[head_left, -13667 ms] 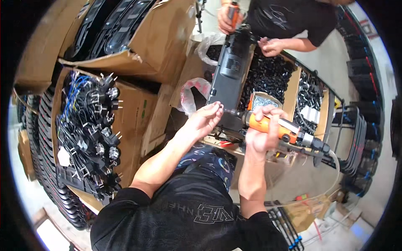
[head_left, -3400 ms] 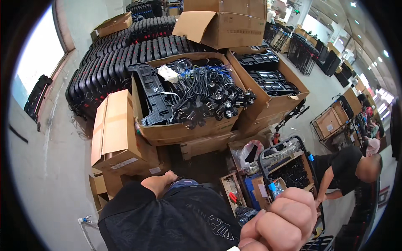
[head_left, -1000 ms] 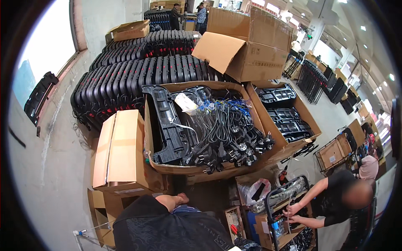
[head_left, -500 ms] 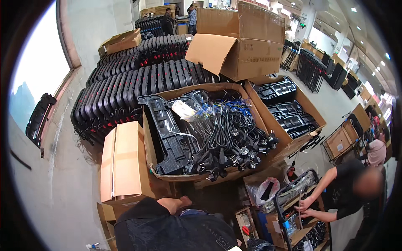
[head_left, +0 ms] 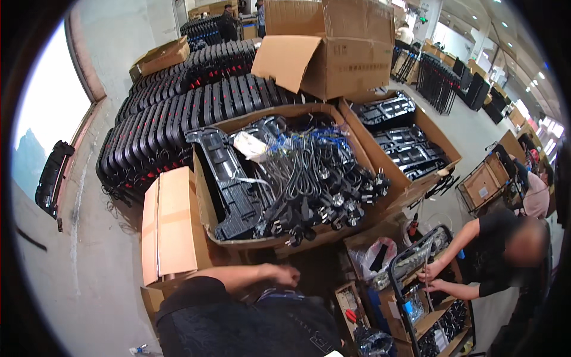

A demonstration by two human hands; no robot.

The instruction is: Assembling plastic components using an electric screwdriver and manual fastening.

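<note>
My left hand (head_left: pixel 286 275) is held in front of my body, its fingers curled in and no object showing in them. It is just short of the large open carton (head_left: pixel 238 243) and touches nothing that I can see. Black power cords with plugs (head_left: pixel 321 190) are heaped in that carton, some hanging over its near edge. Under and beside the cords are black moulded plastic housings (head_left: pixel 233 184), and a white packet (head_left: pixel 250 146) rests on top with blue wires around it. My right hand is not in view.
A closed carton (head_left: pixel 172 226) stands at the left, and a carton of black plastic parts (head_left: pixel 437 128) at the right. Rows of black units (head_left: pixel 172 128) stand behind. At the lower right, a co-worker's hands (head_left: pixel 431 278) work at a black-framed cart (head_left: pixel 395 291).
My left hand has risen and moved right, away from my body, with more of the forearm showing. The view has shifted slightly. The co-worker's hands stay at the cart.
</note>
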